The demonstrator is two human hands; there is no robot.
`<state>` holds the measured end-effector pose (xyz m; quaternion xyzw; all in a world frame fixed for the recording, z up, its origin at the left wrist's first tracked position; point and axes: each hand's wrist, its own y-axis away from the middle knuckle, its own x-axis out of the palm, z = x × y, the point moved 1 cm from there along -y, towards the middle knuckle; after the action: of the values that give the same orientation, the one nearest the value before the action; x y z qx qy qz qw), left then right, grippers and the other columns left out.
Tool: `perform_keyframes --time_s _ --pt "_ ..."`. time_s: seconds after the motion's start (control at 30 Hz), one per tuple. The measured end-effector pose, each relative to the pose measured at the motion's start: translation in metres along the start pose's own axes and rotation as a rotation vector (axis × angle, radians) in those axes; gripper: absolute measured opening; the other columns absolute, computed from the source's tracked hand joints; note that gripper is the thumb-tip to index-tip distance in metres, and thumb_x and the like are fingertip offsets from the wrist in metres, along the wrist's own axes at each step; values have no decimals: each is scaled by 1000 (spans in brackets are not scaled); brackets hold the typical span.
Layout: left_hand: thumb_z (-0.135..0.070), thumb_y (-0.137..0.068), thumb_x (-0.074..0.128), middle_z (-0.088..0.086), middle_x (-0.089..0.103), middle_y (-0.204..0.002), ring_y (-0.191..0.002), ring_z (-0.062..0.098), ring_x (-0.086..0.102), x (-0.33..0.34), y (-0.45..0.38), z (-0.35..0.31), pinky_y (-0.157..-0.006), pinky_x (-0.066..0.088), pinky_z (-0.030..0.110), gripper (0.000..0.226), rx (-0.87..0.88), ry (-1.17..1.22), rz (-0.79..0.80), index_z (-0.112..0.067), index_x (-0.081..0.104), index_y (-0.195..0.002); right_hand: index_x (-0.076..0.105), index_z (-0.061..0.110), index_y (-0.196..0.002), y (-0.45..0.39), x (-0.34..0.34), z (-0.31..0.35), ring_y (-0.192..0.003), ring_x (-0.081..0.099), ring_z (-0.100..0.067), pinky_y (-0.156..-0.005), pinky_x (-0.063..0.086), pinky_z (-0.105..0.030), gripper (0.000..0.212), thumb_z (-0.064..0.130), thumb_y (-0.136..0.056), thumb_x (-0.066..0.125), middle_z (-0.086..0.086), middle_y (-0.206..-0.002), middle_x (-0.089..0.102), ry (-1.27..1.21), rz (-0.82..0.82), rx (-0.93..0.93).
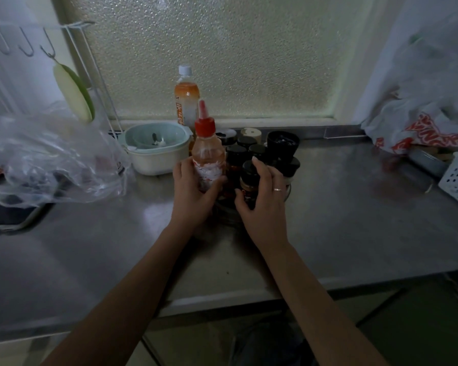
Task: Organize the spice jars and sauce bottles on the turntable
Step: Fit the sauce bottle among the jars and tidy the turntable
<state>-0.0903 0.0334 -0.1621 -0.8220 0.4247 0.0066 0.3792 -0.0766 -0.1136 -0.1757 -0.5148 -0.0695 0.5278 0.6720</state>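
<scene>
Two hands worked mid-frame: left hand [193,192] curled its fingers round the sauce bottle [208,157], right hand [262,196] round a spice jar [250,180] on the crowded turntable [228,216]. Tall bottle could topple neighbouring jars.

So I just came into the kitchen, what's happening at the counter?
A person is sorting condiments on a steel counter. The left hand grips a sauce bottle with a red nozzle cap; the right hand curls around a dark-lidded spice jar. More dark-lidded jars cluster just behind them.
</scene>
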Motion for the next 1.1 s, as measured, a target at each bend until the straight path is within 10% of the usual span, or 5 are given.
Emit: perform_keyframes --time_s 0.3,0.53,0.73,1.1 --pt "-33 -71 77 -2 42 -103 -92 9 45 -1 -2 10 -78 35 19 55 9 -85 63 -7 50 -111 33 17 -142 0 -1 1 -122 47 -24 -101 48 -42 63 23 -86 63 -13 -132 41 -42 23 0" --pt "-46 -68 59 13 48 -106 -101 27 46 4 2 8 -85 45 41 70 86 -168 4 1 44 -117 27 19 -146 -1 0 -4 -119 36 -16 -101 42 -32 75 30 -84 68 -2 -129 27 -6 -37 26" --pt "-39 -72 67 26 54 -104 -99 27 42 -1 6 -5 -83 39 34 59 342 -270 -251 -7 41 -114 25 16 -148 -2 2 -5 -111 37 -13 -98 36 -24 79 33 -84 67 -1 -126 28 25 -36 14" --pt "-38 -73 66 20 55 -97 -90 23 40 14 12 -12 -74 36 28 44 396 -336 -63 -13 44 -102 36 11 -142 -3 -14 -1 -98 51 -21 -86 49 -23 50 17 -94 47 -9 -120 40 -164 -199 -11"
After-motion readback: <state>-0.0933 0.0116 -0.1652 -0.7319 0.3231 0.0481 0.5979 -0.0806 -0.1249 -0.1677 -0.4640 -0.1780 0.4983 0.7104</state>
